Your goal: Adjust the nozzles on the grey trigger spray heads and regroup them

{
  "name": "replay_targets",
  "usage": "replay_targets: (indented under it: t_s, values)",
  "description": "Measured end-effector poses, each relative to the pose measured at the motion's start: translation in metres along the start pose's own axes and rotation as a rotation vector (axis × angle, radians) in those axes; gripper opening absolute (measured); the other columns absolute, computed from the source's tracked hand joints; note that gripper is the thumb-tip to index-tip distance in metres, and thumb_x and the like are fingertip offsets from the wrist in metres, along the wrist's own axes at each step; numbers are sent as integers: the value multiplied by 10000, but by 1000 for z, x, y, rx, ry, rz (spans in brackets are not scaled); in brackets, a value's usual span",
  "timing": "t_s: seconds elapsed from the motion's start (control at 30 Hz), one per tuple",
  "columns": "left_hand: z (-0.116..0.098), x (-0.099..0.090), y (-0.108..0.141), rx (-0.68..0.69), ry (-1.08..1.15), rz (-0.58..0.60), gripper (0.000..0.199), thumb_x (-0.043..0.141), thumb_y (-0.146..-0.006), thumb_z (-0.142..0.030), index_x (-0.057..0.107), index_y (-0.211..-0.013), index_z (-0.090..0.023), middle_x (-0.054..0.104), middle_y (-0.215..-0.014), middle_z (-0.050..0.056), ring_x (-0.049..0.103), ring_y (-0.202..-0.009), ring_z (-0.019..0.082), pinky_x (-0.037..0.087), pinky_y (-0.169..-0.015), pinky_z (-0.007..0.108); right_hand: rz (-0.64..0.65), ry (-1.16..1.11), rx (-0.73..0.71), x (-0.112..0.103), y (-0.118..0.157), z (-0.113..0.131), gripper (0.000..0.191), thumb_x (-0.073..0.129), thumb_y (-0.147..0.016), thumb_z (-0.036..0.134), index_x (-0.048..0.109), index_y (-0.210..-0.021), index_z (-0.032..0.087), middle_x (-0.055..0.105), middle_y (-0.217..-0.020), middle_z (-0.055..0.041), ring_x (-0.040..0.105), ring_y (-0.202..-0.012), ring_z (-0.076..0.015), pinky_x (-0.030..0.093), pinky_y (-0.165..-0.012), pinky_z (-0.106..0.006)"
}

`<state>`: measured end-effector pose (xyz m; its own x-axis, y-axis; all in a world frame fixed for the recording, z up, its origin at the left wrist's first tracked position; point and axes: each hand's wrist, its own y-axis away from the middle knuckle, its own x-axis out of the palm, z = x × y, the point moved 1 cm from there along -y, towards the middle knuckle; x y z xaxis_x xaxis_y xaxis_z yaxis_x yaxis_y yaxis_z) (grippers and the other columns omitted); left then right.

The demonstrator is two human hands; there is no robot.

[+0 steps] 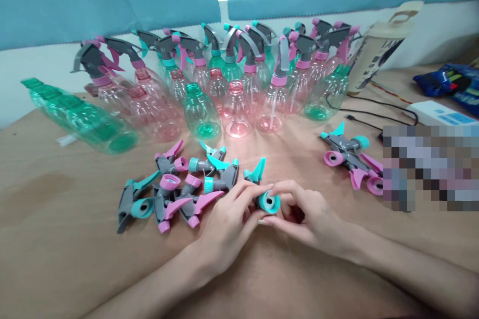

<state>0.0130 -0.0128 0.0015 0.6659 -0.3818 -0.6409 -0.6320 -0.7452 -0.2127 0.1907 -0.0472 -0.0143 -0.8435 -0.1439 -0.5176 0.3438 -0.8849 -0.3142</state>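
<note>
Grey spray heads (227,179) have teal or pink collars (276,205); translucent bottles (202,115) are green or pink.

Held spray head (270,204): 1 | left-side loose heads (142,208): 6 | tumbler (377,55): 1 | bottles (202,114): many (overlapping, uncountable)

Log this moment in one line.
Left hand: holding spray head | Right hand: fingers at its teal collar | Collar: opening toward camera | Nearby: loose spray heads | Behind: pink and green bottles

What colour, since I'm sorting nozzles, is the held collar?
Turquoise collar, best seen in the head view.
</note>
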Motion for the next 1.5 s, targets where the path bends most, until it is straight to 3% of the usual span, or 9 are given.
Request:
replay_targets:
  t_s: [0.37,0.57,0.77,0.9,1.13,1.33,1.5]
  values:
    - [-2,1,-3,52,-20,57,362,541,-865,-68,528,-1174,-257,563,-1060,24,583,-923,164,479,-768,267,-20,179,-119,-6,-2,1,194,594,-868,330,562,-998,190,509,-543,79,434,-430,-63,341,-467,-181]
    - [-4,1,-4,38,-21,98,295,549,-871,-98,533,-1134,-232,559,-1056,38,570,-947,176,479,-791,286,8,249,-145,-8,-7,4,239,554,-893,388,592,-1021,190,556,-589,50,481,-477,-75,367,-501,-181]
    - [-6,1,-5,21,-24,93,211,509,-915,-215,535,-1123,-225,572,-1062,50,571,-968,196,491,-825,322,10,275,-152,-7,-8,6,279,483,-928,402,586,-804,174,533,-596,35,467,-488,-76,335,-481,-196]
    - [-6,2,-4,1,-40,81,228,497,-920,-214,528,-1146,-225,570,-1076,51,571,-970,198,490,-829,324,-5,271,-122,-8,-8,4,266,455,-946,364,549,-774,185,541,-623,31,477,-518,-84,342,-491,-200]
    - [-1,2,-2,-36,-26,68,334,538,-888,-120,498,-1192,-249,549,-1060,22,565,-866,160,478,-781,286,-24,59,23,-12,-10,1,274,457,-942,341,521,-727,184,525,-595,37,467,-504,-80,372,-496,-197]
    - [-1,-1,-3,-96,1,19,327,557,-873,-105,518,-1158,-260,548,-1007,7,543,-811,148,464,-785,290,-55,-381,287,-8,-12,-2,206,592,-864,344,494,-771,188,564,-664,36,570,-573,-90,464,-536,-209]
    - [-3,-4,-3,-92,33,-28,351,563,-851,-59,538,-1139,-258,539,-978,-8,527,-770,122,460,-755,257,-186,-575,349,-13,-17,-12,223,663,-811,313,492,-900,199,590,-700,41,621,-613,-106,520,-562,-232]
